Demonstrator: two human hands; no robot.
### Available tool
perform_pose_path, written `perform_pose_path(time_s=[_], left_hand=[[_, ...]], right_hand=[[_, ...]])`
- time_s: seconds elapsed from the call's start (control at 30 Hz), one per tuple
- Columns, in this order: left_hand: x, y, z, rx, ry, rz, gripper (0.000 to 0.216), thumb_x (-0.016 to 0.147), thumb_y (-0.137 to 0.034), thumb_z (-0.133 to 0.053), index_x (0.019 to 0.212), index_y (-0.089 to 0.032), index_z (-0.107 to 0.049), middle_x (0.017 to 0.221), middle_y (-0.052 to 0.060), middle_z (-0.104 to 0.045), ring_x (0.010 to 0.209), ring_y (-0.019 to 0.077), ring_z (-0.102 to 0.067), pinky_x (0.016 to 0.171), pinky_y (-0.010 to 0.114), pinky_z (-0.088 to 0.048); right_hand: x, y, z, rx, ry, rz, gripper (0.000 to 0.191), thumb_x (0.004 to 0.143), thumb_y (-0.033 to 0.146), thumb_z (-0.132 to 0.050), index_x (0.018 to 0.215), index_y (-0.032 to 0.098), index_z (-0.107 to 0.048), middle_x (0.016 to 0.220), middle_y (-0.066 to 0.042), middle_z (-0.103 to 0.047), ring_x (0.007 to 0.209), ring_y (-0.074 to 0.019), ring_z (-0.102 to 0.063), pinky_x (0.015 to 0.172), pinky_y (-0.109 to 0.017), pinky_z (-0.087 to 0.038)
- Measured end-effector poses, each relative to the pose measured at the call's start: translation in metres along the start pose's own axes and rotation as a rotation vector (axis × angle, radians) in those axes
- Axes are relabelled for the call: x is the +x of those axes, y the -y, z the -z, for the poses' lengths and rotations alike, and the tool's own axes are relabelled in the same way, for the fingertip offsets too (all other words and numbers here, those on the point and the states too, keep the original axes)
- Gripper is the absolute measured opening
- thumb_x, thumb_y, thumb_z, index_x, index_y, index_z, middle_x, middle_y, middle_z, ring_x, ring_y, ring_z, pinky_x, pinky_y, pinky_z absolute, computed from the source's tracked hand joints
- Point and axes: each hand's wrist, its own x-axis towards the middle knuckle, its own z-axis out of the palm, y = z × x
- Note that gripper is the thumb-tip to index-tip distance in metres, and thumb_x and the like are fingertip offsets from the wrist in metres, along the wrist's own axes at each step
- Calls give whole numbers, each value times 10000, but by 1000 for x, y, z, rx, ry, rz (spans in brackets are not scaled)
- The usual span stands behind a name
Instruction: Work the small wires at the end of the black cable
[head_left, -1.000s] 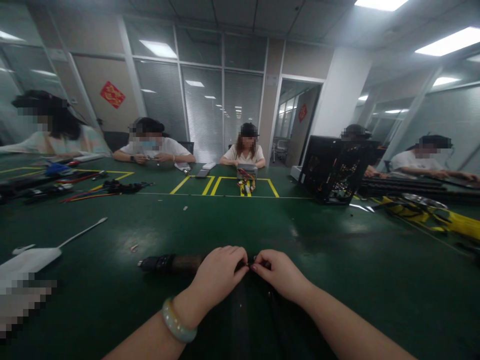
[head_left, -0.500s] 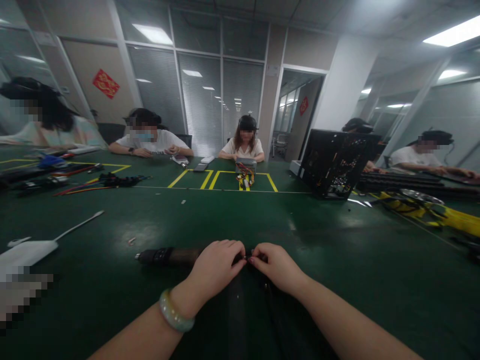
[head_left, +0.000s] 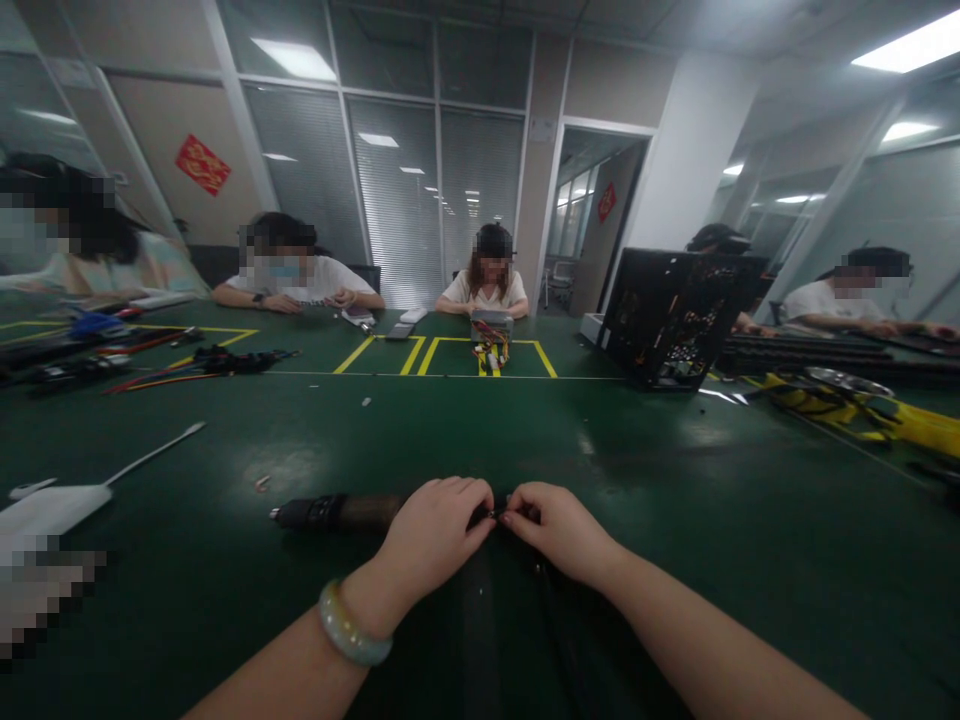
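Note:
A dark electric screwdriver [head_left: 364,513] lies on the green table in front of me, its silver tip pointing left. My left hand [head_left: 439,520] wears a pale green bangle [head_left: 352,625] and is closed over the tool's right end, thumb and fingers pinched together. Close against those fingertips, my right hand [head_left: 559,530] is also closed in a pinch. It grips what looks like the end of a black cord [head_left: 541,580], which trails toward me under the hand. The small part between the two sets of fingertips is mostly hidden.
On the left lie a white device [head_left: 56,515] with a thin lead and bundled cables [head_left: 232,358]. A black computer case [head_left: 667,315] stands at the back right, near a yellow strap [head_left: 915,425]. Across the table, a person sits behind a power supply [head_left: 491,325]; other people work alongside.
The camera view has shifted slightly. Both hands stay pinched together at the screwdriver's right end, with hardly any movement.

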Motion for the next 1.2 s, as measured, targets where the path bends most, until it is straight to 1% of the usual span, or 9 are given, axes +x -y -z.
perform_pose_path(time_s=[0.17,0.27,0.47,0.6,0.77,1.0,1.2], left_hand=[[1,-2,2,5,-2,12,49,862,-251,-567,906,-231,-570,895,-6,-624,849,186,-571,748,315,-392],[1,-1,1,14,7,25,52,854,-250,-576,903,-234,-570,885,-6,-625,840,185,-572,742,311,-389],[1,-1,1,1,8,20,60,860,-265,-574,911,-233,-574,888,-4,-625,849,189,-574,753,320,-395],[1,-1,2,-6,20,34,81,870,-283,-562,923,-225,-578,903,5,-625,861,191,-576,756,322,-403],[0,-1,2,0,23,38,78,867,-284,-574,925,-231,-576,898,-5,-622,867,186,-578,765,322,-410],[-1,-1,1,0,4,38,125,854,-290,-600,959,-230,-568,920,1,-626,872,195,-583,762,335,-412],[0,-1,1,1,2,36,67,860,-276,-584,903,-227,-572,882,-3,-621,840,193,-578,742,326,-403]], right_hand=[[-1,-1,0,50,15,-21,64,855,271,-621,852,224,-664,786,30,-652,698,-126,-577,598,-221,-389],[-1,-3,-1,99,29,-27,80,856,282,-624,890,221,-663,789,24,-664,697,-127,-591,596,-217,-399],[-2,1,0,88,8,-26,109,875,301,-602,861,215,-668,786,20,-673,699,-130,-588,606,-222,-392],[-4,3,3,71,22,-20,127,877,315,-601,858,213,-675,797,17,-672,702,-133,-578,607,-225,-388],[-4,4,4,76,40,-26,118,871,310,-607,858,214,-674,790,18,-670,700,-134,-580,605,-223,-390],[-3,2,1,47,20,-37,123,873,291,-599,835,204,-676,776,12,-668,694,-140,-578,609,-232,-390],[-3,2,0,83,38,-47,117,877,287,-598,872,198,-674,803,6,-673,703,-135,-588,601,-222,-394]])
